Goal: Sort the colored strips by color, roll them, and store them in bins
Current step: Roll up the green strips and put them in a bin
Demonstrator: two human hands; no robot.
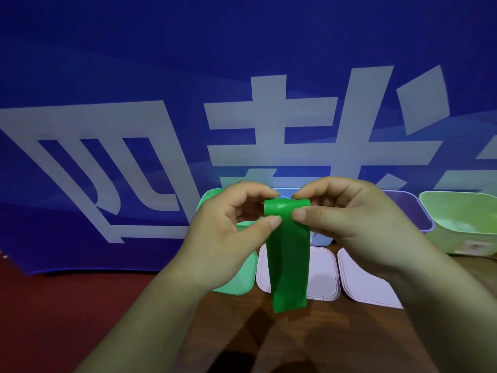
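Note:
A green strip point(289, 259) hangs in the air over the table, its top end curled into a small roll. My left hand point(228, 235) pinches the roll's left side between thumb and fingers. My right hand point(347, 222) pinches its right side the same way. The strip's loose tail drops down to just above the table. Behind my hands stand bins: a mint green bin point(211, 196), a pale blue bin point(285, 192), a purple bin point(414, 208) and a light green bin point(462, 219). My hands hide most of the first three.
Three lids lie flat on the brown table point(322, 340): a mint green lid point(239, 281), a white lid point(321, 273) and a second white lid point(360, 281). A blue banner with large white characters point(134, 157) stands behind. Red floor point(53, 319) is at the left.

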